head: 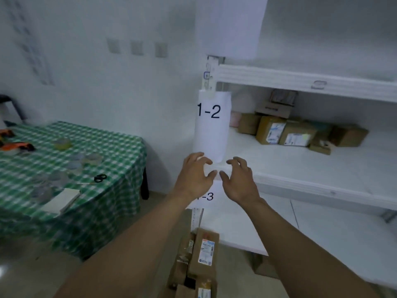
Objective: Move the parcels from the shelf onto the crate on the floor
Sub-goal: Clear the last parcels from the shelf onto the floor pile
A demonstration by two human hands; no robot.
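Note:
Several brown cardboard parcels (285, 132) sit at the back of the white shelf (300, 168) marked "1-2", well beyond my hands. More brown parcels (202, 254) lie stacked on the floor below, hiding whatever they rest on. My left hand (196, 175) and my right hand (238, 177) are raised side by side in front of the shelf's left corner post, fingers spread and loosely bent, holding nothing. No crate shows clearly.
A table with a green checked cloth (71, 179) stands at the left, carrying tape rolls, black scissors (100, 178) and a small white box (64, 198). Paper labels "1-2" (211, 125) and "1-3" hang on the shelf post. An upper shelf board (300, 80) spans above.

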